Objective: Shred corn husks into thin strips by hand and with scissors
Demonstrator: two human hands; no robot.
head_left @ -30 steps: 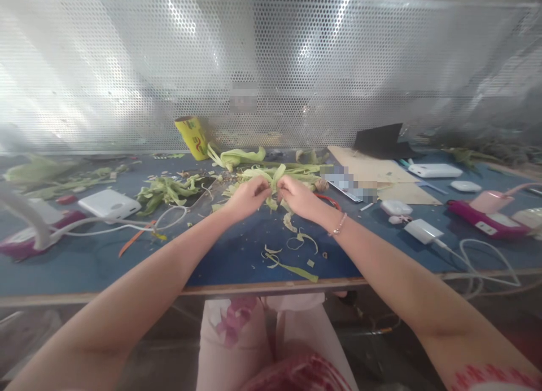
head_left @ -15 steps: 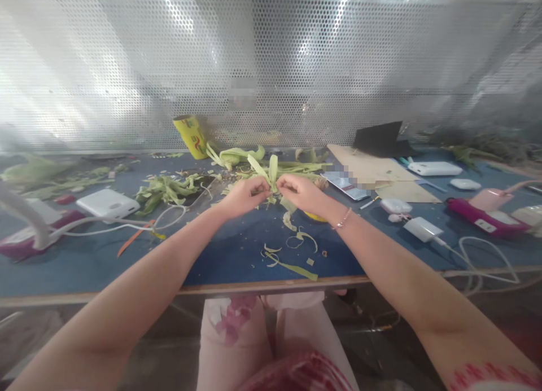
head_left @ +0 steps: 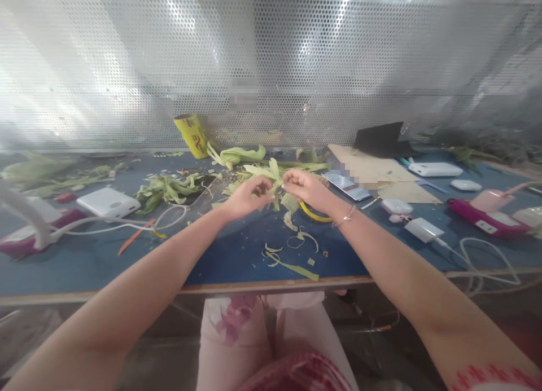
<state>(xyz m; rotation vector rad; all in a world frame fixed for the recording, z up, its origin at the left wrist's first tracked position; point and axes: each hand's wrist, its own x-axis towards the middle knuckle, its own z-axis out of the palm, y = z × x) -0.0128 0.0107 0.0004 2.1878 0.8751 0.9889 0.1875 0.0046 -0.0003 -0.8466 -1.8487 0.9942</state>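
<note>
Both my hands meet over the middle of the blue table, working on a small bundle of green leaf strips. My left hand pinches the strips from the left with its fingers curled. My right hand grips the same strips from the right; a thin bracelet sits on its wrist. A yellow loop, perhaps a scissors handle, lies on the table just below my right hand. Cut green scraps lie nearer the table's front edge.
A yellow can leans at the back by the perforated metal screen. More leaf piles lie to the left. White power banks, chargers and cables flank both sides. Cardboard sheets lie at the right.
My hands lifted the leaf strips slightly and moved a little apart; the strips now stand up between them. The yellow loop under my right hand has come into view.
</note>
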